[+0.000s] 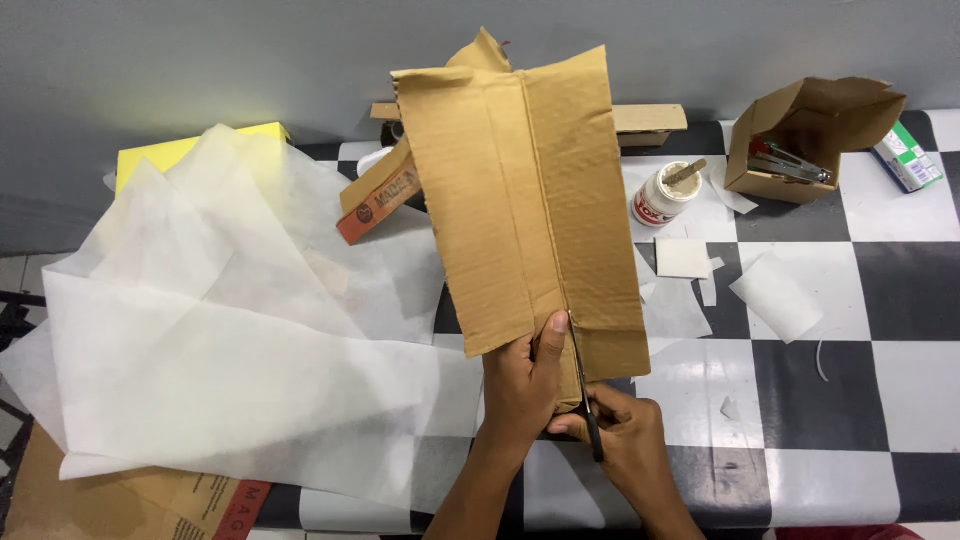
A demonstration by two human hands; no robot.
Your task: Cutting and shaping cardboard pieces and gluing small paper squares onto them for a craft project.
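A tall sheet of brown corrugated cardboard (525, 200) stands tilted over the checkered table (880, 290). My left hand (522, 385) grips its lower edge, thumb pressed on the face beside a fold line. My right hand (625, 440) holds black-handled scissors (585, 395), whose blades point up into the cardboard's bottom edge along that line. Part of the scissors is hidden by my fingers.
Large sheets of thin white paper (220, 330) cover the table's left half, over a yellow box (180, 150). A glue jar with a stick (667, 193), an open small carton holding tools (805, 135), white paper scraps (775, 295) and a small green box (908, 157) lie on the right.
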